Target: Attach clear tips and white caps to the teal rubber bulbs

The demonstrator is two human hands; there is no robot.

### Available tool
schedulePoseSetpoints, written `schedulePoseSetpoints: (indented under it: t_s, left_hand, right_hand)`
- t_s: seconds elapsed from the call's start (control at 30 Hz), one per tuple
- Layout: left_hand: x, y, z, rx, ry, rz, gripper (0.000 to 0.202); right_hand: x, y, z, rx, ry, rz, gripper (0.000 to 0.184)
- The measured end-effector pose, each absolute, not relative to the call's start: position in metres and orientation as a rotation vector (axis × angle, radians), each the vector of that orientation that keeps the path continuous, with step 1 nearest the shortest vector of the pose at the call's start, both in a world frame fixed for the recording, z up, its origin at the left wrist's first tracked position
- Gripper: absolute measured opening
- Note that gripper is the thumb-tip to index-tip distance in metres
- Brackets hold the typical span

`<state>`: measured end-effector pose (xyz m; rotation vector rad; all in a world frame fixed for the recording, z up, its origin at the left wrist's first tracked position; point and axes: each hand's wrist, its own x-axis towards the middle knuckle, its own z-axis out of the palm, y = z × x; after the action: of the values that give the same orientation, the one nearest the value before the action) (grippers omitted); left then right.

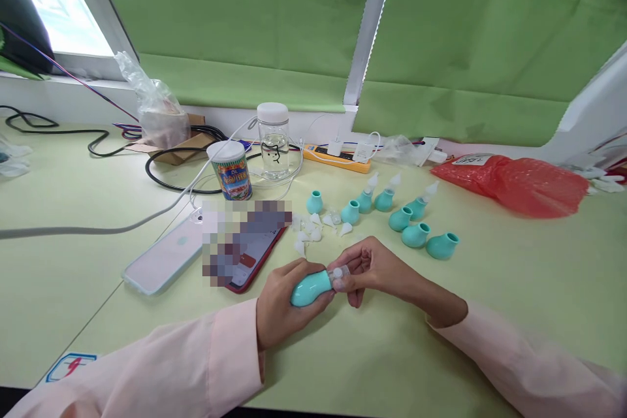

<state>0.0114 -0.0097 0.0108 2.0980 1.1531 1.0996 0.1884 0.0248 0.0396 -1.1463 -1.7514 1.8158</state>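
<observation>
My left hand is wrapped round a teal rubber suction bulb, its neck pointing right. The fingers of my right hand pinch a clear plastic connector at the bulb's neck; how deep it sits in the neck I cannot tell. Just beyond my hands lie small white and clear nozzle pieces, loosely scattered. Several more teal bulbs stand past them, some with open mouths, like this bulb, others topped with a pointed clear nozzle, like this bulb.
Left of my hands lie a phone in a red case and a pale phone. Behind them are a printed tub, a lidded water bottle and an orange power strip with cables. A red plastic bag lies at the right.
</observation>
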Motion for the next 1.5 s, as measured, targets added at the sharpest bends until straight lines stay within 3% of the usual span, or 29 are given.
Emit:
schedulePoseSetpoints:
  t_s: [0.07, 0.17, 0.27, 0.33, 0.6, 0.73, 1.0, 1.17, 1.4, 1.5]
  left_hand:
    - [0.01, -0.009, 0.012, 2.072, 1.129, 1.095, 0.019]
    - [0.01, -0.009, 0.013, 1.94, 1.117, 1.042, 0.021]
    - [0.01, -0.009, 0.011, 1.785, 1.139, 0.995, 0.025]
    - [0.01, -0.008, 0.011, 1.703, 1.156, 0.969, 0.027]
    - [0.011, -0.007, 0.012, 1.518, 1.16, 0.929, 0.027]
    - [0.011, -0.008, 0.009, 1.471, 1.134, 0.92, 0.027]
    - [0.012, -0.006, 0.015, 1.328, 1.052, 0.842, 0.027]
    - [0.013, -0.005, 0.01, 1.332, 1.084, 0.844, 0.031]
    - [0.014, -0.005, 0.01, 1.32, 1.101, 0.855, 0.03]
    - [0.014, -0.005, 0.014, 1.289, 1.076, 0.866, 0.03]
  right_hand:
    - [0.192, 0.022, 0.05, -1.142, -1.963, 1.608, 0.041]
    - [0.207, 0.022, 0.072, -1.2, -2.249, 1.004, 0.049]
    - [0.23, 0.031, 0.086, -1.354, -2.349, 0.302, 0.041]
    - [0.245, 0.039, 0.086, -1.481, -2.443, 0.089, 0.04]
    - [0.246, 0.058, 0.05, -1.536, -2.724, 0.032, 0.043]
    - [0.223, 0.061, 0.032, -1.383, -2.699, -0.122, 0.034]
    - [0.209, 0.062, 0.009, -1.524, -2.655, -0.343, 0.021]
    - [0.212, 0.066, 0.005, -1.525, -2.688, -0.416, 0.027]
    - [0.212, 0.068, 0.009, -1.376, -2.654, -0.337, 0.02]
    - [0.209, 0.058, 0.023, -1.189, -2.511, 0.088, 0.015]
